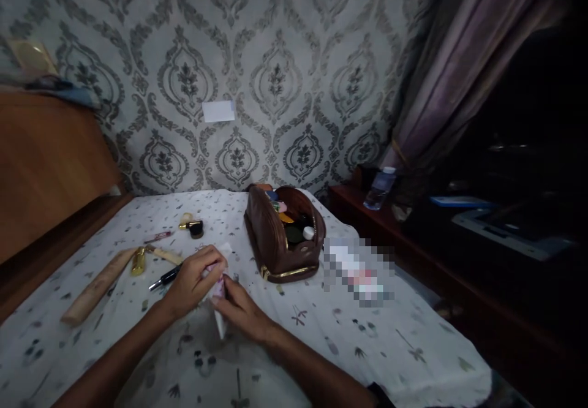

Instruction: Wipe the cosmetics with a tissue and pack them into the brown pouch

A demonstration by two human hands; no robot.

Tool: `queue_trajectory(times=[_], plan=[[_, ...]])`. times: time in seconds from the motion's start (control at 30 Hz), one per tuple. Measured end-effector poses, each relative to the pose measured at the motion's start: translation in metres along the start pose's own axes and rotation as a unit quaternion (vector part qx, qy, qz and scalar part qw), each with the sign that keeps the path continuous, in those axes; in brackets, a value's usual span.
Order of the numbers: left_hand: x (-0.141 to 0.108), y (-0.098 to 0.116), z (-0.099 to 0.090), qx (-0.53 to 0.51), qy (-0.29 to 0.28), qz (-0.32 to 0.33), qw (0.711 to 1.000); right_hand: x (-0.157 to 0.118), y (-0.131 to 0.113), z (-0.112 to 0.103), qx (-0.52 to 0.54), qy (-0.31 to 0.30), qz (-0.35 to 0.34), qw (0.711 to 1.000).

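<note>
Between my two hands is a small white packet with pink print (219, 290), mostly covered by fingers. My left hand (196, 280) is closed around its upper part, with a white edge showing beyond the knuckles. My right hand (243, 311) pinches it from the right side, and a white end points down below. Just past my hands stands an open brown leather bag (266, 239) with gold zips. Inside lie several small items, among them a white-capped container (309, 233). Beside my left hand rests a black tube with a silvery tip (164, 277).
On the patterned bedsheet (294, 353) at left lie a long tan cylinder (98, 288), a gold tube (138, 261), a small black-and-gold item (196, 231) and a thin pinkish item (157, 236). A clear bottle (380, 188) stands on the dark ledge at right. A wooden headboard (50, 157) borders the left.
</note>
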State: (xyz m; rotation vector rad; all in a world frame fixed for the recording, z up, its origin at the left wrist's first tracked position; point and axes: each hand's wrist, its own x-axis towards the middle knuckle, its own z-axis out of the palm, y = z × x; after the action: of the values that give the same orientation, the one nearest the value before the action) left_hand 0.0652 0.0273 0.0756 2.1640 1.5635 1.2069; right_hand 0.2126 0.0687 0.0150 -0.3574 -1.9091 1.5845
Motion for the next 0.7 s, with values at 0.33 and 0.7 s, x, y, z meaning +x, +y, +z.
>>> queue_trajectory(times=[0.33,0.7], plan=[[-0.018,-0.021,0.002,-0.179,-0.048,-0.083,0.979,-0.001,0.005,0.007,0.26,-0.118,0.21,0.935],[-0.031,-0.031,0.023,-0.272,0.096,-0.233,0.929,0.001,0.01,0.011,0.252,-0.087,0.217,0.939]])
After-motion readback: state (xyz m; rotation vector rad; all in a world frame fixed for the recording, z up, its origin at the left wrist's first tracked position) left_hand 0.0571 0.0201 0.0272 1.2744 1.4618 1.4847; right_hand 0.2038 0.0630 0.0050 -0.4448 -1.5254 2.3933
